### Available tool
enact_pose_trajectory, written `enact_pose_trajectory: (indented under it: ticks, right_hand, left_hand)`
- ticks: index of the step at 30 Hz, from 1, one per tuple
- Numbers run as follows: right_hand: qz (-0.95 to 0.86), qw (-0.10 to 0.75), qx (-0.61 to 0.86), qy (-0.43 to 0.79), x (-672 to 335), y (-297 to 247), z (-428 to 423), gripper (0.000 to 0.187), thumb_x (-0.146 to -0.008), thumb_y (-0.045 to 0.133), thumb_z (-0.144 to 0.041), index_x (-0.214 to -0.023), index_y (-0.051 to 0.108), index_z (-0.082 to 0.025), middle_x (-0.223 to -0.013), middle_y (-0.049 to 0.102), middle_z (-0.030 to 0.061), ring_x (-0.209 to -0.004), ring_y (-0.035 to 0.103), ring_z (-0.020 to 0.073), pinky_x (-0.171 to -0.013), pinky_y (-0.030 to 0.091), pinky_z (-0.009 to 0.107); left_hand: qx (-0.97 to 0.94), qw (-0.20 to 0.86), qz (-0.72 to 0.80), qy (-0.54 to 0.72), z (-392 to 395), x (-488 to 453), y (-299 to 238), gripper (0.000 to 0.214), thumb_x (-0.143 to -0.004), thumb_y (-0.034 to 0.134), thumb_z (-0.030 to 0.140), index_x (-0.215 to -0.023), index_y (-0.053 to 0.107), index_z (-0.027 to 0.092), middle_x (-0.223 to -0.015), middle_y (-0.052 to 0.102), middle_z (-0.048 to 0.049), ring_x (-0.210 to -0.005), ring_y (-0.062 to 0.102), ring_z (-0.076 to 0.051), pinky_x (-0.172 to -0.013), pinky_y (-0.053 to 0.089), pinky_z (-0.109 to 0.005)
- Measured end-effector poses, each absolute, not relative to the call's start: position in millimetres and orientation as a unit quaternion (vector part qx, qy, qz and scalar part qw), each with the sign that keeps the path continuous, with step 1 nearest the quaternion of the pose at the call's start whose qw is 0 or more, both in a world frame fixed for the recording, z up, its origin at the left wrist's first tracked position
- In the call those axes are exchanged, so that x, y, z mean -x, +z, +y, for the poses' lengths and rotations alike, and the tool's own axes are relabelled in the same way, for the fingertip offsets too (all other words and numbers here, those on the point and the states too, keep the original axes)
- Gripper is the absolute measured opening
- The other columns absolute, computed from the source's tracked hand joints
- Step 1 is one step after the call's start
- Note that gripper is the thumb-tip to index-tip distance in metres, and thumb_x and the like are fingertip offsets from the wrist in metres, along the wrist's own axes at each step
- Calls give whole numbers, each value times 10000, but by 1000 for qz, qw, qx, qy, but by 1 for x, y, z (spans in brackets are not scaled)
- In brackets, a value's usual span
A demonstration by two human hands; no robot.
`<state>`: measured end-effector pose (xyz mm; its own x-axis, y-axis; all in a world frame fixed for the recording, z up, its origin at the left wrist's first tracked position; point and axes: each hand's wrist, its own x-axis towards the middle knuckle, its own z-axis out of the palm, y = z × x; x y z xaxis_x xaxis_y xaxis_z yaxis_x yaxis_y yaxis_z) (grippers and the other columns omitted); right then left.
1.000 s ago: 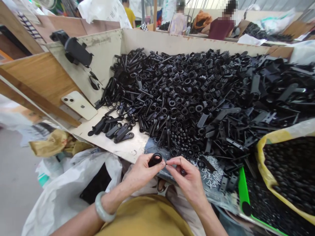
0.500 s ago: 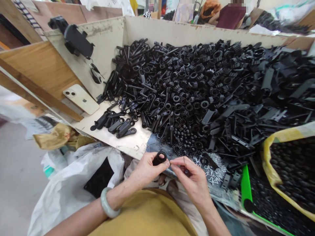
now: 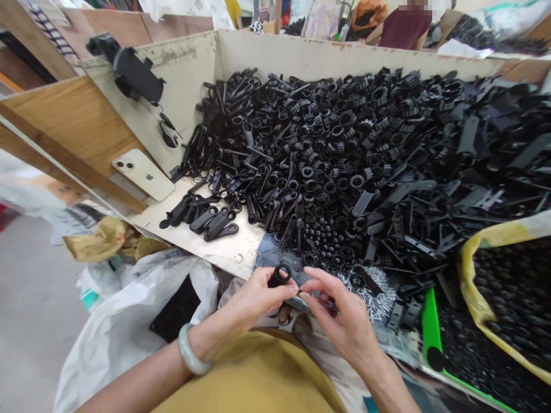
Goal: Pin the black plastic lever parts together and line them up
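My left hand (image 3: 260, 295) is closed around a black ring-ended plastic part (image 3: 282, 274), its round opening facing up. Close by, my right hand (image 3: 333, 307) has its thumb tip at the left thumb, where a tiny dark piece shows. The right index finger is lifted away from that thumb, while the other fingers curl round something small and dark that I cannot make out. Just beyond both hands lie small black balls (image 3: 325, 244) and a heap of silver screws (image 3: 376, 292). Black handle-shaped parts (image 3: 217, 223) are laid together on the pale board to the left.
A large pile of black plastic parts (image 3: 310, 137) fills the walled bench. A phone (image 3: 143, 175) leans at the left wall, below a black phone holder (image 3: 140, 74). At right stand a yellow-rimmed bag (image 3: 471, 275) and a green-edged tray (image 3: 430, 327). Another person (image 3: 404, 28) sits behind.
My right index finger has lifted and opened away from the thumb. The left hand still holds the ring-ended part in nearly the same place.
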<state>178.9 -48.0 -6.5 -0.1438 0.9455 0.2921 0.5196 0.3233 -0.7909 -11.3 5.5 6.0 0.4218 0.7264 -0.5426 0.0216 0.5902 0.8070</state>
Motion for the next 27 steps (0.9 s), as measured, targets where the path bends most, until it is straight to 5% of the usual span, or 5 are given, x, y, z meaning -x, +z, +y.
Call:
enact_pose_trajectory:
  ticks: [5, 13, 19, 22, 27]
  right_hand:
    - [-705, 420, 507, 263, -178, -10, -49, 647, -974, 621, -126, -1545, 391, -324, -976, 773, -13, -650, 683, 116, -636, 582, 219]
    - [-795, 391, 430, 172, -183, -1, -45, 746, -996, 543, -59, -1638, 279, -333, -1141, 786, 44, -887, 775, 166, -789, 631, 268]
    - [-706, 429, 509, 241, -176, -5, -48, 719, -982, 624, -143, -1613, 322, -310, -1002, 797, 7, -634, 684, 121, -622, 591, 234]
    - [-601, 480, 571, 287, -167, -12, -48, 566, -966, 674, -209, -1496, 491, -285, -946, 785, -2, -568, 606, 105, -557, 540, 218]
    - [-611, 500, 551, 270, -159, -14, -46, 119, -960, 680, -197, -1005, 780, -243, -949, 747, 28, -785, 695, 140, -644, 547, 216]
  left_hand:
    - [-370, 761, 475, 243, 4, 12, 6, 378, -681, 827, 459, -823, 647, 160, -574, 473, 78, -446, 310, -46, -437, 181, -231]
    - [-439, 735, 463, 229, 1, 9, -3, 289, -777, 784, 407, -728, 629, 169, -575, 575, 39, -501, 518, -98, -510, 383, -238]
    - [-322, 768, 483, 271, 1, 6, 6, 425, -637, 892, 451, -782, 621, 157, -545, 469, 92, -429, 285, -30, -423, 157, -221]
    - [-256, 794, 468, 292, 1, 3, 8, 451, -608, 922, 431, -771, 596, 167, -530, 426, 114, -425, 246, -18, -430, 138, -217]
    - [-179, 826, 443, 300, 2, 0, 7, 431, -601, 941, 371, -800, 625, 156, -524, 433, 114, -444, 303, -20, -451, 202, -186]
